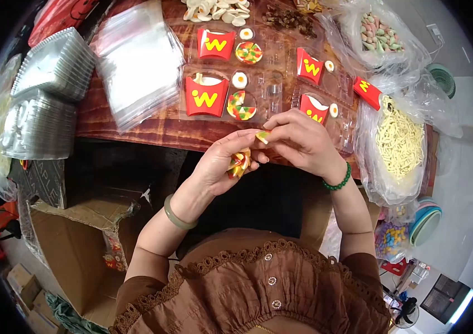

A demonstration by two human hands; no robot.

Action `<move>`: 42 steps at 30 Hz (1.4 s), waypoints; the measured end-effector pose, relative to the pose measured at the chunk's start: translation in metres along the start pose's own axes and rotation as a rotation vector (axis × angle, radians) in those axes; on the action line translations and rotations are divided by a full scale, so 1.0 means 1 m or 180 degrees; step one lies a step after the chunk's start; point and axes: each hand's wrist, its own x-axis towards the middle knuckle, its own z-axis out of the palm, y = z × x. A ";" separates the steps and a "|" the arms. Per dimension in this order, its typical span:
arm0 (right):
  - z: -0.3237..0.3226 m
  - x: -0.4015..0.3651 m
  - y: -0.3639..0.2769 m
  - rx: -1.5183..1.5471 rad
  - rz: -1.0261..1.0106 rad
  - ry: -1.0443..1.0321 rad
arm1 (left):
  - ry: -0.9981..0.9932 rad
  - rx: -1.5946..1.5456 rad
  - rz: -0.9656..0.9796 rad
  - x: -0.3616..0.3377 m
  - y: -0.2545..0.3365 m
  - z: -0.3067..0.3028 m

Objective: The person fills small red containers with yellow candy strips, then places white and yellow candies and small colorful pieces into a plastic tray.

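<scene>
My left hand (217,162) is curled around several small pizza-slice candies (239,163) in yellow, red and green. Between the fingertips of both hands is a single pizza-slice candy (262,137), pinched by my right hand (306,139). Just beyond the hands, a clear plastic tray (272,100) bears a red fries box (207,99), a fried-egg candy (239,80) and a pizza (241,106) with a gap in it. Behind it, another tray has a red box (216,44), an egg (246,34) and a round pizza (248,53).
On the right lie more red boxes (309,67) in trays and a bag of pale yellow strands (399,139). Stacked clear trays (41,125) and plastic bags (139,69) occupy the left. A cardboard box (64,250) stands below the table's left side.
</scene>
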 end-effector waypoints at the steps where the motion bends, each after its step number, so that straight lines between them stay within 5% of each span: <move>1: 0.000 0.001 0.001 0.0156 0.0085 0.0091 | 0.0027 -0.0065 -0.0006 -0.001 0.001 0.002; 8: 0.015 0.037 0.035 -0.1160 -0.0084 0.0331 | 0.0440 -0.0453 0.0331 -0.002 0.013 -0.010; 12: 0.027 0.040 0.052 -0.1194 -0.0193 0.0017 | 0.0478 -0.0482 0.0411 -0.002 0.015 -0.009; 18: 0.024 0.035 0.052 -0.0651 0.0495 0.0188 | 0.0504 -0.0456 0.0445 -0.002 0.014 -0.008; 42: 0.030 0.037 0.056 -0.0931 -0.0077 -0.0051 | 0.0399 -0.0437 0.0414 -0.001 0.015 -0.008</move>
